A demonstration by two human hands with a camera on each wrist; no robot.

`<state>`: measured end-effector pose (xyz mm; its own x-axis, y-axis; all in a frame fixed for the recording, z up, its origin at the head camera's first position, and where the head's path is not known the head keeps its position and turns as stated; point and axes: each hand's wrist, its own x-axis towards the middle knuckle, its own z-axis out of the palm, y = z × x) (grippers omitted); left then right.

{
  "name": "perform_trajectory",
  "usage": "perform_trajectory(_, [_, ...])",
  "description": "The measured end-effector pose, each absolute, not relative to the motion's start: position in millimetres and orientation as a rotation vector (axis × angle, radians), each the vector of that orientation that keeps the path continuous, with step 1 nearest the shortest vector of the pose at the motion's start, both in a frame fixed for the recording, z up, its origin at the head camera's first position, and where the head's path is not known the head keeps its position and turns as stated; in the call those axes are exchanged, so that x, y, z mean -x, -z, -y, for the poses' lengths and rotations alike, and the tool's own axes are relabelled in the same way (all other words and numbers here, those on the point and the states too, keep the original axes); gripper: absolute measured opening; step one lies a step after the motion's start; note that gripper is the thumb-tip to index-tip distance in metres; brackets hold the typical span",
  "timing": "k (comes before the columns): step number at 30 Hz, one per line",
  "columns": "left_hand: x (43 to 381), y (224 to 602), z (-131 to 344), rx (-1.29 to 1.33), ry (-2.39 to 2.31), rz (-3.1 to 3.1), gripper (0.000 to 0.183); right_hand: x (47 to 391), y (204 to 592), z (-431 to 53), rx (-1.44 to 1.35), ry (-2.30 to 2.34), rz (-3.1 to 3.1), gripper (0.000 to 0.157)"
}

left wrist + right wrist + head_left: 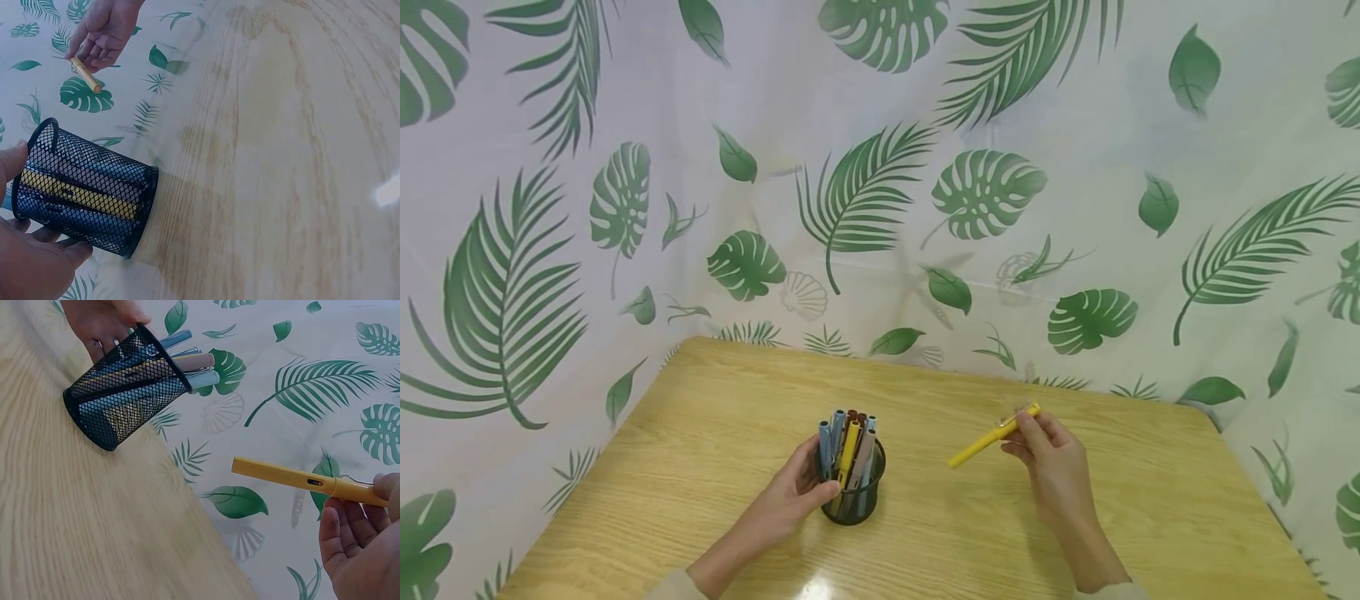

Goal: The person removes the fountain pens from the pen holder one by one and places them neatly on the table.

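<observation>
My left hand (797, 487) grips a black mesh pen cup (87, 187) near its rim, thumb on the near side and fingers round the far side. Several pens stand in the cup: blue ones, brown ones, a grey one (861, 460) and a yellow one (848, 450). Off to the right, my right hand (1056, 462) pinches a yellow pen (281, 477) by its clip end between thumb and fingers. That pen is capped, with a wire clip and a small slot in its barrel. It is held above the table, tilted, its other end pointing left toward the cup.
Both hands work over a wood-grain table (722, 417). Behind it and at its sides hangs a white cloth (880, 108) printed with green leaves. A bright light reflection lies on the table's near part.
</observation>
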<state>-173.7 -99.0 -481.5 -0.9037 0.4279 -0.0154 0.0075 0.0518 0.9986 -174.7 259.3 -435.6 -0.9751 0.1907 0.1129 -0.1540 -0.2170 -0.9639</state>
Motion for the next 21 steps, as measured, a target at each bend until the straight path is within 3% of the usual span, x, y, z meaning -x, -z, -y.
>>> perform_trajectory(14, [174, 484, 99, -0.454, -1.92, -2.042, 0.081, 176, 455, -253, 0.104, -2.31, 1.942, 0.034])
perform_trajectory(21, [174, 483, 99, -0.453, -1.926, -2.025, 0.081, 176, 465, -243, 0.188, -2.279, 2.046, 0.033])
